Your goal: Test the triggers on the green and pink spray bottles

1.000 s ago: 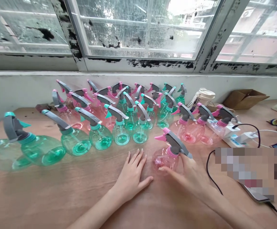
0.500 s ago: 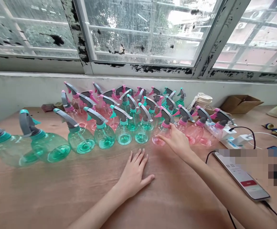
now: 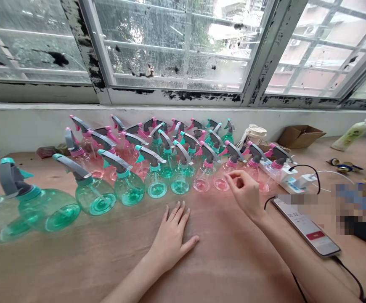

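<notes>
Released, my left grip (image 3: 173,237) lies palm down on the desk (image 3: 208,265), fingers spread, just as it was in the earlier views. My right grip (image 3: 247,195) is raised off to its right, fingers loosely curled, with nothing in them that I can see. Half a second ago it was at the neck of a pink spray bottle (image 3: 202,177); now it has let go and shifted right, and that bottle stands upright by itself, just right of a green spray bottle (image 3: 180,182). I judge that placement finished, since the gap that lay between the green and pink ones is filled and the front row runs on from one colour into the other. From my angle the right grip overlaps the second pink bottle (image 3: 220,182); I can't tell whether the fingers touch it. Right of that forearm, a phone (image 3: 303,223) lies on the desk. Behind the front row crowd more pink and green sprayers (image 3: 135,139), then a lidded cup (image 3: 255,132) and a cardboard box (image 3: 299,136) to the right, with the window (image 3: 170,50) beyond everything.
</notes>
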Motion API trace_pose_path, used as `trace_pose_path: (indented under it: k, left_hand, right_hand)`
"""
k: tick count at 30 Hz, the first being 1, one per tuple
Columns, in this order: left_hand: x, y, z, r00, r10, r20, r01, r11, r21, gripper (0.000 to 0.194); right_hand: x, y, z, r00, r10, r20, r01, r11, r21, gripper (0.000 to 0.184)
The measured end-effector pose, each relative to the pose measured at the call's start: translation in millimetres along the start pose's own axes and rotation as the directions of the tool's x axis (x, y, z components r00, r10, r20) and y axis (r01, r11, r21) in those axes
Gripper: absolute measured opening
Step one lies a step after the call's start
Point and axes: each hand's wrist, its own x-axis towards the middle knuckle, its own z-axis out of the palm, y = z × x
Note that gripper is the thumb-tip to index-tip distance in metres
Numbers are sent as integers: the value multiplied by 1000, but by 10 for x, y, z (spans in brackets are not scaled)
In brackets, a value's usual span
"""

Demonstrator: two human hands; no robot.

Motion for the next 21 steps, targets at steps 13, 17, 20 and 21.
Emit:
trace_pose_path:
  k: [13, 17, 20, 21]
  left_hand:
    - [4, 53, -63, 999, -26, 38, 27, 1000, -9, 68]
    - [-5, 77, -76, 999, -32, 40, 33, 999, -34, 68]
    - [-12, 83, -63, 999, -33, 25, 34, 998, -56, 69]
    - [-14, 83, -57, 999, -32, 23, 33, 997, -64, 69]
  right_hand:
    - [353, 117, 28, 985, 127, 118, -88, 953, -289, 57]
    - [228, 72, -161, 972, 142, 186, -75, 942, -326, 52]
    - [72, 51, -367, 962, 104, 251, -31, 960, -277, 50]
    - [14, 40, -432, 960, 79, 270, -9, 968, -252, 49]
